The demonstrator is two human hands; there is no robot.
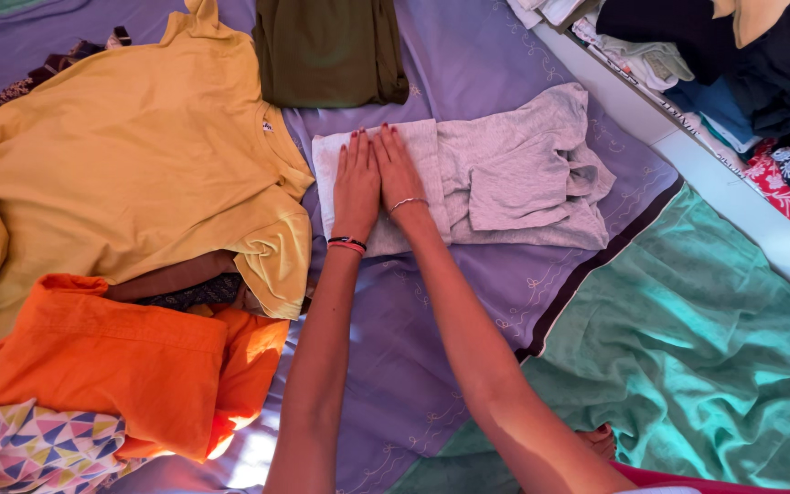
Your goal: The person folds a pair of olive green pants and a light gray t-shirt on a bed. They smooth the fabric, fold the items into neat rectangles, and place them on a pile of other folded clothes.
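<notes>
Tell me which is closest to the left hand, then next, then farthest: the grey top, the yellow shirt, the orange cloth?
1. Grey top: the left hand lies flat on its folded end, beside the right hand.
2. Yellow shirt: just to the left, its sleeve near the wrist.
3. Orange cloth: lower left, farthest.

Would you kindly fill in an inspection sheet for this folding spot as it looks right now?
Surface: purple bedsheet with a green sheet at the right.
Job's things: light grey garment, left part folded flat, right part rumpled.
Clutter: yellow shirt, orange garment, olive folded garment, patterned cloth.
Hands: left hand and right hand side by side, palms flat on the grey garment.
Cables: nothing seen.
Surroundings: shelf of stacked clothes at upper right.
</notes>
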